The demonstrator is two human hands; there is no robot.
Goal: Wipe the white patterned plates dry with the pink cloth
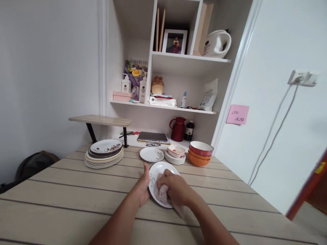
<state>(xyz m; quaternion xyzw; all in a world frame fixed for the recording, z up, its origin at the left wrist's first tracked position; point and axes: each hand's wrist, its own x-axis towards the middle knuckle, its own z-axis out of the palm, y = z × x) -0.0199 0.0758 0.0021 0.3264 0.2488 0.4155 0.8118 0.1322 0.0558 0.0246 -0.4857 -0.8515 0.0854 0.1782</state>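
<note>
**A:** Closest in, two bare forearms reach over the slatted table [63, 190]. What are the hands up to?

**B:** The right hand [176, 190] is curled around a pinkish cloth [161, 194] and presses it onto the white plate [160, 169], which lies flat mid-table. The left hand [143, 189] is mostly open, palm against the plate's left rim, thumb up.

**A:** And behind that?

**B:** A small plate [151, 154], a saucer stack [175, 156] and red-and-orange bowls [200, 153]. There's a big plate stack [104, 156] off to the left.

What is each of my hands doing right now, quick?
Left hand: holding the white plate by its left rim.
Right hand: closed on a cloth, pressed onto the plate.
</note>
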